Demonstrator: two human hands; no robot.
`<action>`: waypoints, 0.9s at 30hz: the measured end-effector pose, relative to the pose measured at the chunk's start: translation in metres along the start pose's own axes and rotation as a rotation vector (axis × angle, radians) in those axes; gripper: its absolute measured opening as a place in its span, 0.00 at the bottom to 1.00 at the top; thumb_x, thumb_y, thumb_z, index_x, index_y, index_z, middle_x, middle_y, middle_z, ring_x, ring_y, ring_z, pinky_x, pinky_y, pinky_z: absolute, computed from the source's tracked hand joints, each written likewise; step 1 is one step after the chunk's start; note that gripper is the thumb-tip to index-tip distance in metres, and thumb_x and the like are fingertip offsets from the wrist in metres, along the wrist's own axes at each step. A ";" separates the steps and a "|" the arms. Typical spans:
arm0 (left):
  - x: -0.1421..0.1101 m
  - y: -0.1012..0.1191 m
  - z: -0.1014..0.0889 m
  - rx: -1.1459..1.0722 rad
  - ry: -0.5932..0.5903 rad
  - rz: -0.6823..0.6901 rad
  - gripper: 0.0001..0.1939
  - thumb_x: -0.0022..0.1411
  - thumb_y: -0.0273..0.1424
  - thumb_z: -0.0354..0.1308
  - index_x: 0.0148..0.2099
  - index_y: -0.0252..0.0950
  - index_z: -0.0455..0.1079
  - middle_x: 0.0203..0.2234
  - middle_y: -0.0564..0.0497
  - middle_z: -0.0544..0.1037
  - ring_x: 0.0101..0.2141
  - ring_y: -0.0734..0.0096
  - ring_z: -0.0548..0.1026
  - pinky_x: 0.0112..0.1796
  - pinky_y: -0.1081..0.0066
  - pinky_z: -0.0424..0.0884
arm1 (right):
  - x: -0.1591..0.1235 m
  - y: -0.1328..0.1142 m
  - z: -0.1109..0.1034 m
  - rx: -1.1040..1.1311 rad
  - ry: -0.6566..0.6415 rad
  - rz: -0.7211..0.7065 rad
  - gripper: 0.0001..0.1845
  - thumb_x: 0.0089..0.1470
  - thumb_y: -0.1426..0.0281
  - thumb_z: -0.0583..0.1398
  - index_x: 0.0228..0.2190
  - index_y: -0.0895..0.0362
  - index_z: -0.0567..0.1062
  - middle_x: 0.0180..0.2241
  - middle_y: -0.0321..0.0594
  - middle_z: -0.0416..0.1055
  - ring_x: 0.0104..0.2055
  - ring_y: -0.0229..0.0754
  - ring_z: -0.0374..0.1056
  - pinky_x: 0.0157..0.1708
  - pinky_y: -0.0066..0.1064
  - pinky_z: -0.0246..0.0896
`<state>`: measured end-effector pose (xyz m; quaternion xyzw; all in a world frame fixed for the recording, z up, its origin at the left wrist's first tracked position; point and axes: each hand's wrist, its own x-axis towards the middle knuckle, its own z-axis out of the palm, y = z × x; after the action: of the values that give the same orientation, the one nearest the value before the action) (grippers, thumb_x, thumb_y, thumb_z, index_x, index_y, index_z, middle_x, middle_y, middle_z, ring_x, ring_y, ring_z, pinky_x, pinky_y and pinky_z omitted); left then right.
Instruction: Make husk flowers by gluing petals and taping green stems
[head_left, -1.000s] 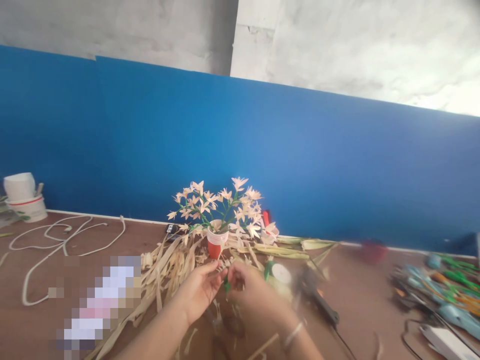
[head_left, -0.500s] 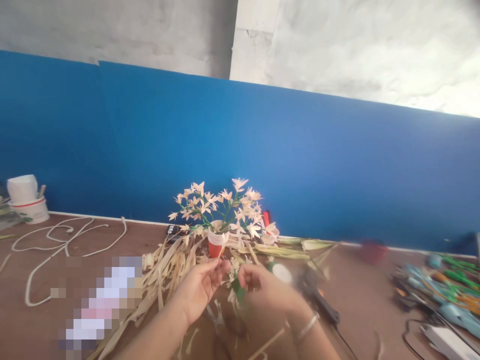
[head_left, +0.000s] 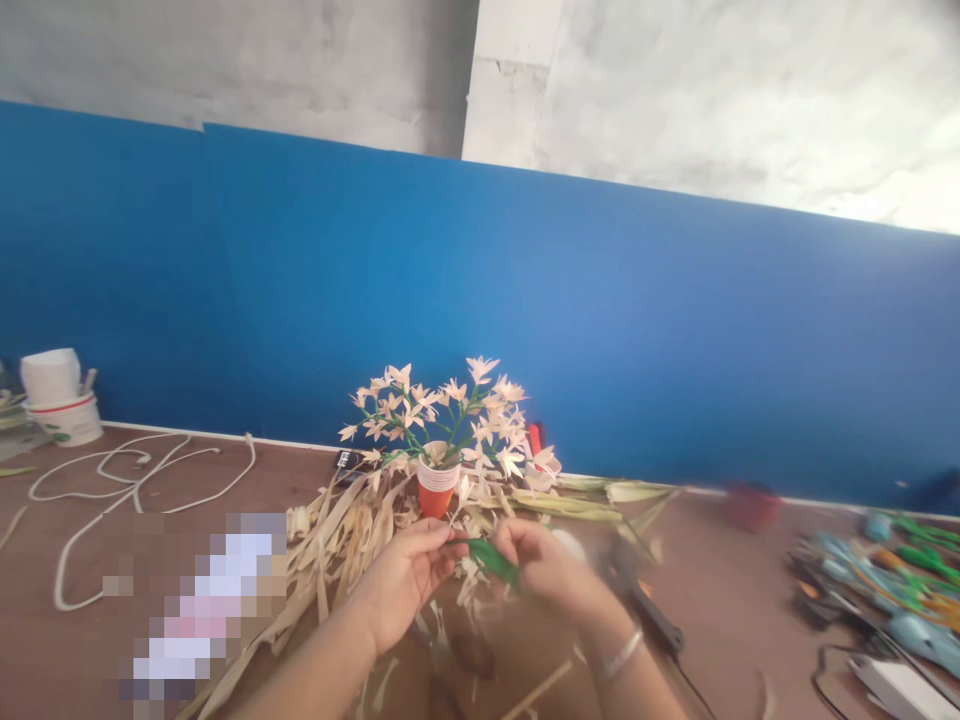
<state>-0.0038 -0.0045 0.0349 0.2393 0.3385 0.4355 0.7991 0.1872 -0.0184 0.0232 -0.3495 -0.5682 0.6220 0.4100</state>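
Observation:
My left hand [head_left: 411,575] is closed in a pinch, with a small pale husk flower [head_left: 463,490] rising just above its fingertips; the stem is mostly hidden by the fingers. A strip of green tape [head_left: 491,562] stretches from those fingertips to my right hand [head_left: 551,570], which is shut on its other end. Just beyond my hands stands an orange and white stack of paper cups [head_left: 436,490], holding several green-stemmed pale flowers [head_left: 409,410].
Dry corn husks [head_left: 360,520] spread left of the cups. A black tool with a cord [head_left: 649,605] lies right of my hands. Farther right are tangled coloured parts [head_left: 892,570]. A white cable [head_left: 135,485] and a white tub [head_left: 67,418] are at left. A blue partition [head_left: 480,280] stands behind.
My right hand has moved slightly up and right. The green tape, hanging and bunched by the right fingers before, is now drawn out between both hands.

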 end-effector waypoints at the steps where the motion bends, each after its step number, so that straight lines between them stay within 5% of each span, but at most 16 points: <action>1: -0.001 0.000 0.000 0.034 -0.020 0.036 0.03 0.53 0.20 0.57 0.30 0.30 0.70 0.31 0.45 0.78 0.30 0.72 0.76 0.31 0.78 0.70 | 0.001 0.000 0.001 0.029 -0.005 0.018 0.10 0.32 0.77 0.56 0.23 0.56 0.63 0.19 0.29 0.65 0.22 0.34 0.65 0.21 0.22 0.49; 6: -0.002 -0.006 0.000 0.165 -0.134 0.164 0.04 0.50 0.24 0.60 0.25 0.32 0.69 0.28 0.48 0.76 0.32 0.72 0.72 0.35 0.75 0.66 | 0.008 -0.001 0.014 0.057 0.157 0.198 0.16 0.44 0.62 0.61 0.35 0.55 0.67 0.25 0.32 0.69 0.22 0.34 0.66 0.21 0.25 0.56; 10: -0.002 -0.009 -0.001 0.224 -0.122 0.208 0.04 0.49 0.28 0.62 0.26 0.33 0.70 0.26 0.50 0.75 0.30 0.71 0.70 0.36 0.73 0.63 | 0.013 0.002 0.020 0.003 0.160 0.287 0.19 0.40 0.60 0.64 0.32 0.58 0.70 0.22 0.32 0.69 0.17 0.31 0.62 0.17 0.23 0.53; 14: -0.004 -0.009 0.000 0.280 -0.085 0.223 0.05 0.48 0.30 0.62 0.27 0.33 0.72 0.29 0.49 0.76 0.32 0.70 0.70 0.36 0.73 0.62 | 0.015 0.003 0.019 -0.014 0.147 0.276 0.14 0.37 0.63 0.64 0.24 0.59 0.69 0.15 0.30 0.67 0.13 0.29 0.58 0.14 0.22 0.49; 21: -0.005 -0.005 0.004 0.227 -0.028 0.250 0.06 0.46 0.30 0.64 0.26 0.32 0.73 0.26 0.49 0.76 0.31 0.70 0.70 0.36 0.73 0.62 | 0.015 -0.001 0.019 -0.080 0.207 0.205 0.08 0.42 0.66 0.60 0.26 0.57 0.68 0.13 0.25 0.61 0.12 0.26 0.46 0.13 0.20 0.34; 27: -0.007 -0.003 0.004 0.258 -0.041 0.274 0.07 0.47 0.32 0.64 0.29 0.33 0.74 0.29 0.49 0.77 0.33 0.70 0.71 0.38 0.73 0.63 | 0.013 -0.005 0.024 -0.162 0.256 0.165 0.15 0.41 0.59 0.63 0.22 0.57 0.68 0.13 0.25 0.57 0.14 0.28 0.49 0.14 0.22 0.41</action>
<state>-0.0023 -0.0127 0.0378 0.3925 0.3393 0.4881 0.7019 0.1609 -0.0167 0.0310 -0.5031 -0.5291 0.5561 0.3972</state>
